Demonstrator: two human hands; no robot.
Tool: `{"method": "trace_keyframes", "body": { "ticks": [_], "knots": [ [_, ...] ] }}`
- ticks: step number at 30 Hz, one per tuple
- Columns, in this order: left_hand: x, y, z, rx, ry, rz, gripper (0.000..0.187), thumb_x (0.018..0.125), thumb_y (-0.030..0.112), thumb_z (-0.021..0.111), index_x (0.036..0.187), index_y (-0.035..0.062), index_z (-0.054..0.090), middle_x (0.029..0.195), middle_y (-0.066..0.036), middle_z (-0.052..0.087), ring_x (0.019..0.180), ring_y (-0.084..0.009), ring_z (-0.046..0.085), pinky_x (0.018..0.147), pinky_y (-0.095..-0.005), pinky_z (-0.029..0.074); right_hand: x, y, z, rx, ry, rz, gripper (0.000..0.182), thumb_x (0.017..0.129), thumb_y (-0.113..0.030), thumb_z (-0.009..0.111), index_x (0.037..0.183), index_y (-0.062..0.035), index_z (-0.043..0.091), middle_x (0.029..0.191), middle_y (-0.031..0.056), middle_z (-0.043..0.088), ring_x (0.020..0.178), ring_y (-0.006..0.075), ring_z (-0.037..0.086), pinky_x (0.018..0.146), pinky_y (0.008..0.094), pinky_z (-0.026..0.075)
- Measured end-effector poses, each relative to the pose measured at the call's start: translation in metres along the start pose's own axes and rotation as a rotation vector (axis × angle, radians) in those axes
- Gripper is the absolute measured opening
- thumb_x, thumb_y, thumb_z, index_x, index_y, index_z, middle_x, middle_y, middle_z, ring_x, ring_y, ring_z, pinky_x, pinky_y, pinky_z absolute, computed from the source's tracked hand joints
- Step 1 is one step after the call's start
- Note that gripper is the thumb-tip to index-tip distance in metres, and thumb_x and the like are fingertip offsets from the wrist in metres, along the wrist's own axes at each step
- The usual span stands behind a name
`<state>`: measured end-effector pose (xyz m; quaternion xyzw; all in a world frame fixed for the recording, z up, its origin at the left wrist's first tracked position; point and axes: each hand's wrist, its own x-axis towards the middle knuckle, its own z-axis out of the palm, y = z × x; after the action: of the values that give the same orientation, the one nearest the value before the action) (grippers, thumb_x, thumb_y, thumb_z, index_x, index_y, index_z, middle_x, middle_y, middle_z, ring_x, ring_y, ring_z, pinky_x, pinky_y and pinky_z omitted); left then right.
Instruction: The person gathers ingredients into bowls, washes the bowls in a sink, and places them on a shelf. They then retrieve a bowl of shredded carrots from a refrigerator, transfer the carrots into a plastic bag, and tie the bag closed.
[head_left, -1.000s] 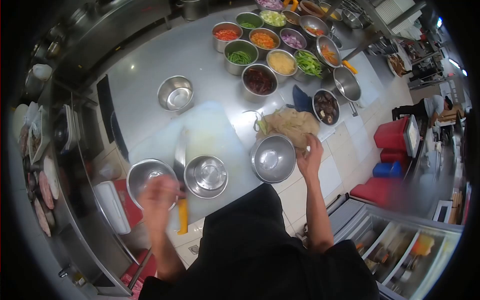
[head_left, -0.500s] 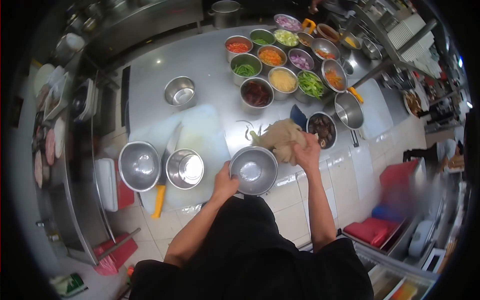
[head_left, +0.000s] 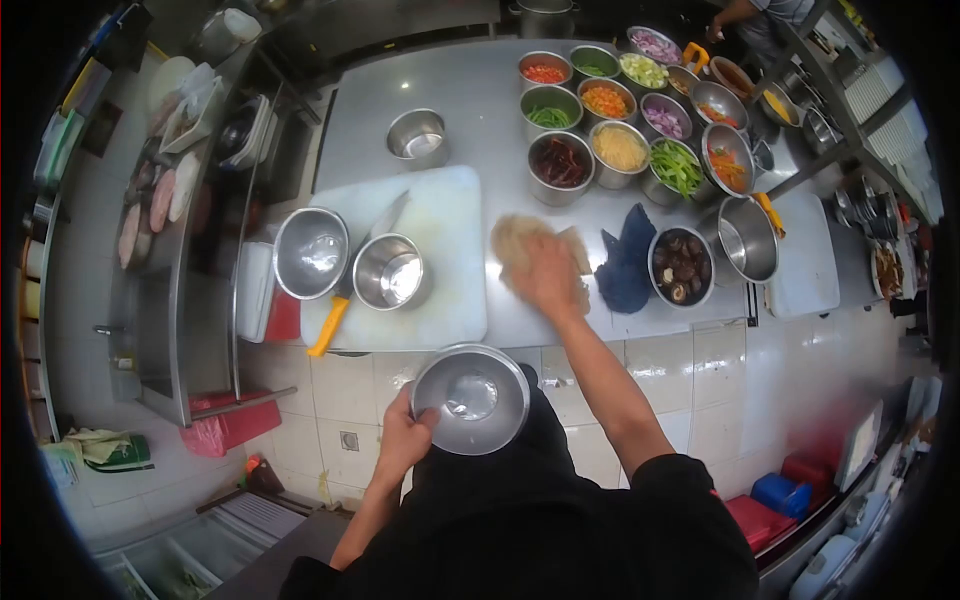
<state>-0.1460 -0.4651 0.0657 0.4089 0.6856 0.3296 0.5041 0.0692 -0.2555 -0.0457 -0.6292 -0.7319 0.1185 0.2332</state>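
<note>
My left hand (head_left: 403, 430) grips the rim of a steel mixing bowl (head_left: 480, 425), thumb inside, in front of my body and off the table's near edge. The bowl has no food in it. On the steel table, my right hand (head_left: 552, 275) presses down on a tan cloth (head_left: 515, 235), bunched under the palm; its fingertips are blurred. Right of it lies a dark blue cloth (head_left: 628, 265), next to a bowl of dark mushrooms (head_left: 681, 262). Left of it is a white cutting board (head_left: 455, 270).
On the board are a yellow-handled knife (head_left: 333, 318), a steel bowl (head_left: 311, 253) and a steel pot (head_left: 388, 272). Another pot (head_left: 417, 139) stands behind. Several containers of cut vegetables (head_left: 610, 100) crowd the back right. A person's arm (head_left: 735, 15) shows at the far edge.
My left hand has brought the bowl down toward my body. My right hand, which was lifting the tan cloth, now has it down on the table. The view has shifted.
</note>
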Motion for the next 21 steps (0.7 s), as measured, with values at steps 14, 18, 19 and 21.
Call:
{"method": "trace_keyframes", "body": {
  "ticks": [14,18,19,21],
  "knots": [
    [0.126,0.021,0.066,-0.139,-0.111,-0.059,0.046,0.075,0.003,0.048,0.119,-0.0098,0.042,0.094,-0.028,0.06,0.054,-0.0297,0.064,0.044,-0.0362,0.053,-0.125,0.041,-0.175,0.42,-0.206,0.599,0.034,0.058,-0.013,0.065,0.09,-0.0013,0.068,0.082,0.0164,0.067,0.076,0.0318,0.064,0.073,0.0359,0.05],
    [0.147,0.025,0.089,-0.065,-0.14,-0.093,0.054,0.077,0.006,0.051,0.126,-0.0102,0.036,0.095,-0.028,0.061,0.055,-0.0297,0.065,0.045,-0.0361,0.054,-0.039,0.038,-0.152,0.081,0.178,0.33,0.043,0.068,-0.016,0.066,0.107,0.0028,0.061,0.119,0.0215,0.056,0.11,0.0351,0.052,0.095,0.0401,0.04],
    [0.148,0.022,0.093,-0.07,-0.164,-0.076,0.056,0.079,0.008,0.054,0.129,-0.01,0.033,0.092,-0.027,0.062,0.055,-0.0294,0.064,0.044,-0.0351,0.054,-0.02,0.036,-0.141,0.034,0.177,0.281,0.047,0.07,-0.018,0.067,0.111,0.0037,0.059,0.13,0.0231,0.049,0.12,0.0373,0.045,0.101,0.042,0.035],
    [0.146,0.027,0.092,-0.097,-0.252,-0.114,0.057,0.081,0.013,0.057,0.129,-0.0085,0.035,0.088,-0.026,0.063,0.056,-0.0285,0.065,0.048,-0.0346,0.054,-0.001,0.033,-0.111,-0.059,0.155,0.222,0.05,0.072,-0.02,0.068,0.115,0.0036,0.056,0.133,0.0247,0.045,0.124,0.0397,0.04,0.104,0.0435,0.031]
  ]
}}
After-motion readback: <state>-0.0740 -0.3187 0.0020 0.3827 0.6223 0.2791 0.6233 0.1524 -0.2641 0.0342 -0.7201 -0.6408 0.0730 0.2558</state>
